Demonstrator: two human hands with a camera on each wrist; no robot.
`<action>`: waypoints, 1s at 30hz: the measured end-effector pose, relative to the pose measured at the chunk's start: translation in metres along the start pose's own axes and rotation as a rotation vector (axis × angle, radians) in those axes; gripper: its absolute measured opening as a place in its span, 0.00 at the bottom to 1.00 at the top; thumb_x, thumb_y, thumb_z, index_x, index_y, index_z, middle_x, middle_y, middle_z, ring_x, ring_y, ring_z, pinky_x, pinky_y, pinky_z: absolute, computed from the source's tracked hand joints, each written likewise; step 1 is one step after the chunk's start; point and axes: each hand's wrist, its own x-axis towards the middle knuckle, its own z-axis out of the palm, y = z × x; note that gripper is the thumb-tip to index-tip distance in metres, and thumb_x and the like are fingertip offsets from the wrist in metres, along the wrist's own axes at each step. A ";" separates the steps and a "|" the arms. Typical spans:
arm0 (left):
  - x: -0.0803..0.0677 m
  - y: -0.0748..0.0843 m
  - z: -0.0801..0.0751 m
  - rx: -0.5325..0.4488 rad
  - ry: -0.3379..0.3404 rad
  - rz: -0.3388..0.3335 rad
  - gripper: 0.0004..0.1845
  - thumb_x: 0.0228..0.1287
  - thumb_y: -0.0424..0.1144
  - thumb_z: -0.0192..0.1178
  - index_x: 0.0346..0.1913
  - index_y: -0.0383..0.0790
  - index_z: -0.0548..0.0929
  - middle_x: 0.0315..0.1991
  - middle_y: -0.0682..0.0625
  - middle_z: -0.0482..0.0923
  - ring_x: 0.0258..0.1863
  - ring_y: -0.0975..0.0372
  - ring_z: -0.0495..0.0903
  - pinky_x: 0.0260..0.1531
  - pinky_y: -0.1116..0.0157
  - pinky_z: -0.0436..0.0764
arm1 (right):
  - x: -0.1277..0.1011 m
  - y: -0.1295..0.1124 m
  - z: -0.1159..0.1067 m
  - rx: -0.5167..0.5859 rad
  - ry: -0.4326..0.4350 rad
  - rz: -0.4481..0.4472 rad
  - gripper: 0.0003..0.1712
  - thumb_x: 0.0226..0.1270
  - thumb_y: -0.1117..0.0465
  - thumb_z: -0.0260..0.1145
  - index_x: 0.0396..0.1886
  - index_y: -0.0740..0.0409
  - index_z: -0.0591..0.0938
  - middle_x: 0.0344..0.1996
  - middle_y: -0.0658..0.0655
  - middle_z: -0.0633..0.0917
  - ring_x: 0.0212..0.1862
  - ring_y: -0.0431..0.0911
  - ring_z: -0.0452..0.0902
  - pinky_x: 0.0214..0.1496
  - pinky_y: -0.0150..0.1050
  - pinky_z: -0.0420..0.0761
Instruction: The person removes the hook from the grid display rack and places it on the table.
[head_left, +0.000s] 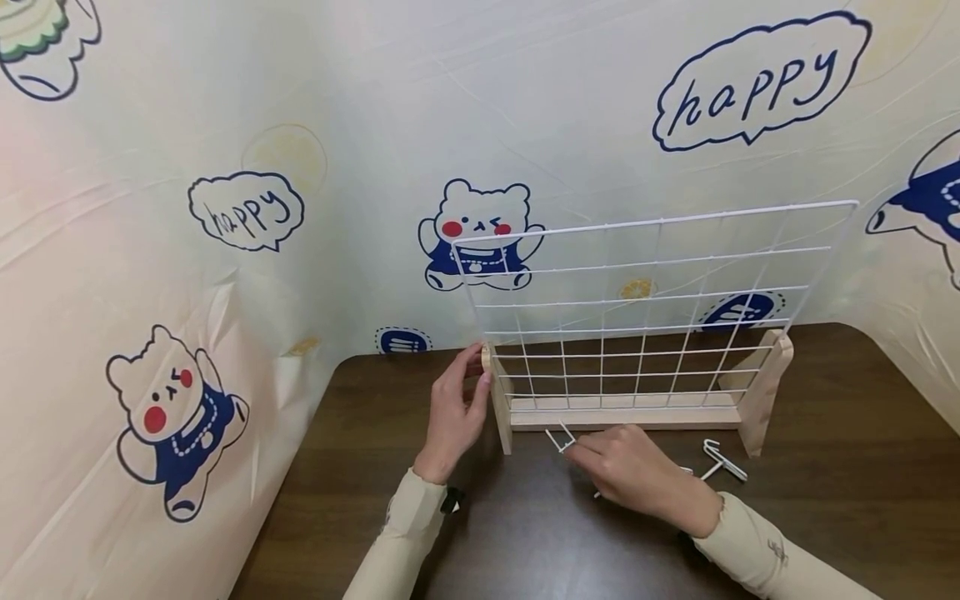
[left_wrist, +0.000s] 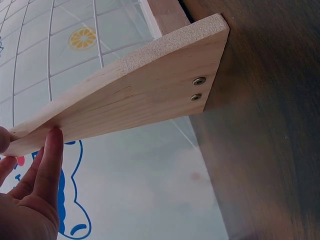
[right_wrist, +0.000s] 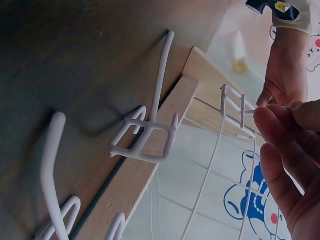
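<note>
My left hand (head_left: 459, 412) grips the upper end of the wooden side panel (left_wrist: 145, 85) at the left of a white wire grid rack (head_left: 600, 356). A fingertip presses the panel's outer face and another lies at its edge. Between thumb and fingers, my right hand (head_left: 637, 471) pinches a white wire hook (right_wrist: 232, 111) by its stem. The hook's squared frame (head_left: 561, 437) points toward the grid, in front of its lower left part. Another white hook (right_wrist: 145, 142) lies on the table near the base, and one more (right_wrist: 52, 165) shows nearer the camera, partly hidden by my hand in the head view.
The rack stands on a dark wooden table (head_left: 375, 433), between its two side panels and above a wooden base bar (head_left: 622, 414). At the right is the other side panel (head_left: 765, 400). Behind the table hangs a printed cloth (head_left: 360, 208) with bears and lettering.
</note>
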 end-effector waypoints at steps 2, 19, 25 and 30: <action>0.001 0.000 0.000 -0.002 0.001 0.002 0.24 0.78 0.41 0.59 0.73 0.45 0.73 0.60 0.44 0.84 0.52 0.52 0.88 0.39 0.57 0.92 | 0.000 0.000 0.000 -0.006 -0.014 0.001 0.18 0.43 0.72 0.72 0.37 0.53 0.86 0.29 0.45 0.89 0.28 0.39 0.86 0.27 0.35 0.85; 0.001 0.000 0.000 0.002 -0.006 -0.002 0.24 0.78 0.41 0.59 0.73 0.46 0.73 0.60 0.44 0.84 0.53 0.52 0.88 0.40 0.59 0.92 | -0.005 -0.002 0.004 -0.033 -0.063 -0.001 0.16 0.45 0.70 0.74 0.33 0.50 0.82 0.23 0.42 0.83 0.24 0.36 0.81 0.21 0.34 0.77; 0.001 -0.001 0.000 -0.001 -0.009 -0.017 0.24 0.79 0.41 0.58 0.73 0.43 0.73 0.60 0.44 0.84 0.53 0.52 0.87 0.40 0.58 0.92 | -0.005 -0.002 0.004 -0.042 -0.079 0.004 0.16 0.45 0.71 0.73 0.31 0.50 0.81 0.22 0.42 0.82 0.23 0.36 0.80 0.20 0.34 0.76; 0.001 -0.001 0.000 -0.007 -0.004 -0.011 0.24 0.78 0.40 0.58 0.73 0.43 0.73 0.61 0.43 0.84 0.53 0.50 0.87 0.40 0.53 0.92 | -0.006 -0.002 0.005 -0.055 -0.085 -0.002 0.16 0.44 0.70 0.75 0.30 0.50 0.80 0.20 0.41 0.81 0.22 0.36 0.78 0.19 0.33 0.73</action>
